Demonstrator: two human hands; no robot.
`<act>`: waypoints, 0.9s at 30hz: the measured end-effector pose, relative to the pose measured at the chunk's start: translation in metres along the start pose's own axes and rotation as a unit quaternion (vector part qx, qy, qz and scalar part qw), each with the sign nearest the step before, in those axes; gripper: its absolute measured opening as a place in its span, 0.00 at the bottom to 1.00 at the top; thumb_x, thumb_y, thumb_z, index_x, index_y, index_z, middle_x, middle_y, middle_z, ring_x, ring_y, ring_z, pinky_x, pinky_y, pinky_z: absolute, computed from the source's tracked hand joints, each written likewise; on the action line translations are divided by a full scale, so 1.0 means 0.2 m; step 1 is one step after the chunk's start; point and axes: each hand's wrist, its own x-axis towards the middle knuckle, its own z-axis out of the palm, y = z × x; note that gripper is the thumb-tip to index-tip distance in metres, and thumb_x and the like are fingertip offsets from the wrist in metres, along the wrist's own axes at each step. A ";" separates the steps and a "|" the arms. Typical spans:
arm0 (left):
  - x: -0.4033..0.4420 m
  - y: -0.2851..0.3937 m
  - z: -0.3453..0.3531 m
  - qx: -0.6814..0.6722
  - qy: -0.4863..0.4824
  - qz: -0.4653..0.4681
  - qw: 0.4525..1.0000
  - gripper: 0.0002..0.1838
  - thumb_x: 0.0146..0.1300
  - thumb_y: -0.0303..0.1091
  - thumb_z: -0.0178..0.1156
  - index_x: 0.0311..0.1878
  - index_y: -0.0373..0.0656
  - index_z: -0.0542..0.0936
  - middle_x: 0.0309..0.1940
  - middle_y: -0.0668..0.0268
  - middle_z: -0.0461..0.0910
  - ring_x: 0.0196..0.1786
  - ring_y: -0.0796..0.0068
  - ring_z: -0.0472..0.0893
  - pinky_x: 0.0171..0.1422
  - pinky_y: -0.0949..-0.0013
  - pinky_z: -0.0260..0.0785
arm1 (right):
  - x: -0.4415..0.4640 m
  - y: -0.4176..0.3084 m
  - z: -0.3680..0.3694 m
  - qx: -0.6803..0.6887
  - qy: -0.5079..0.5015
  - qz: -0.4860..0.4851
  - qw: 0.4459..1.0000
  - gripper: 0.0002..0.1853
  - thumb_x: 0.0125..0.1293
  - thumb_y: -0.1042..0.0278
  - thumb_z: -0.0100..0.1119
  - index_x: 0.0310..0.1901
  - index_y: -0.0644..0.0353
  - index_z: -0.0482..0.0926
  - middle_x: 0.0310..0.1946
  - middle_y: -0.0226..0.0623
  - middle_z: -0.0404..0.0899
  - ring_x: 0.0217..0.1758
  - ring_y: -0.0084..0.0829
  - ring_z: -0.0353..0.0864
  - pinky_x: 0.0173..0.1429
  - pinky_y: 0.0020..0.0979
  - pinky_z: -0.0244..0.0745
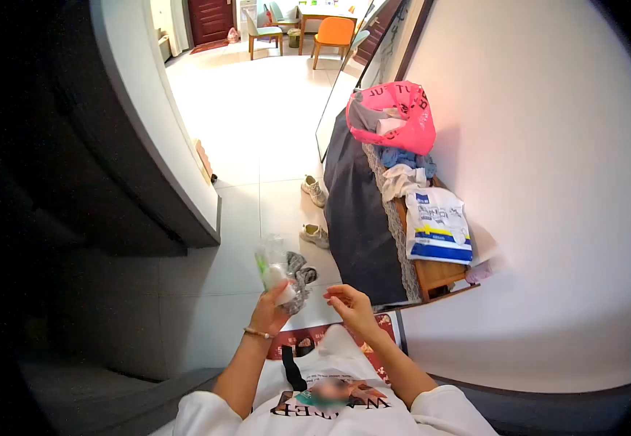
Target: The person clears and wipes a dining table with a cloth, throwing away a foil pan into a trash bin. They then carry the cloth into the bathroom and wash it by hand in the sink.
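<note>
My left hand is closed round a bundle in front of my body. In it are a clear plastic wrapper with a bit of green, something white, and a crumpled grey patterned cloth; blur hides the exact kinds. My right hand hovers just to the right, apart from the bundle, its fingers loosely bent and holding nothing. Nearest on that side is the dark grey cloth with a lace edge, draped over a wooden cabinet.
On the cabinet are a pink plastic bag with things inside, crumpled blue and white cloths, and a white-and-blue package. Two sneakers stand on the tiles. A red mat lies below me. Further off are chairs and a table.
</note>
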 end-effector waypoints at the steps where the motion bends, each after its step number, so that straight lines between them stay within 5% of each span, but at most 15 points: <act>1: 0.04 0.05 0.01 -0.021 -0.010 0.014 1.000 0.11 0.60 0.36 0.59 0.42 0.42 0.75 0.35 0.65 0.77 0.38 0.70 0.79 0.46 0.65 0.74 | 0.07 0.01 0.01 0.001 0.007 -0.004 1.000 0.11 0.64 0.75 0.52 0.47 0.67 0.74 0.41 0.39 0.80 0.44 0.25 0.79 0.50 0.26 0.73; 7: 0.40 0.35 0.14 -0.044 -0.009 0.028 0.999 0.13 0.61 0.37 0.57 0.44 0.40 0.75 0.36 0.65 0.77 0.39 0.70 0.78 0.45 0.64 0.74 | 0.65 -0.11 -0.01 -0.010 0.068 0.031 0.997 0.22 0.62 0.65 0.58 0.56 0.64 0.68 0.51 0.44 0.74 0.51 0.31 0.76 0.53 0.28 0.71; 9: 0.55 0.45 0.22 -0.047 -0.030 0.046 0.997 0.14 0.62 0.38 0.57 0.45 0.39 0.75 0.37 0.65 0.77 0.40 0.70 0.78 0.46 0.64 0.73 | 0.90 -0.11 -0.03 0.069 0.038 0.074 0.994 0.29 0.62 0.59 0.59 0.62 0.60 0.63 0.56 0.43 0.70 0.54 0.33 0.73 0.52 0.32 0.71; 12: 0.79 0.60 0.39 -0.019 -0.042 0.064 0.997 0.15 0.62 0.38 0.56 0.46 0.39 0.74 0.38 0.64 0.77 0.42 0.69 0.78 0.48 0.63 0.72 | 1.24 -0.26 -0.14 0.254 -0.135 0.169 0.943 0.36 0.57 0.49 0.63 0.62 0.51 0.58 0.52 0.35 0.71 0.55 0.30 0.70 0.51 0.38 0.69; 21: 1.40 1.18 0.60 0.013 -0.046 0.112 0.993 0.15 0.62 0.36 0.57 0.48 0.40 0.74 0.42 0.65 0.76 0.46 0.69 0.77 0.51 0.61 0.71 | 2.16 -0.52 -0.14 0.311 -0.144 0.187 0.921 0.26 0.57 0.51 0.64 0.52 0.51 0.65 0.49 0.31 0.71 0.50 0.26 0.70 0.51 0.37 0.66; 27: 1.82 1.58 0.54 -0.023 -0.042 0.103 0.993 0.17 0.60 0.35 0.58 0.51 0.40 0.73 0.43 0.64 0.76 0.48 0.68 0.76 0.54 0.61 0.70 | 2.75 -0.50 -0.01 0.252 -0.053 0.156 0.953 0.23 0.58 0.56 0.64 0.50 0.51 0.66 0.46 0.29 0.72 0.51 0.24 0.70 0.52 0.34 0.68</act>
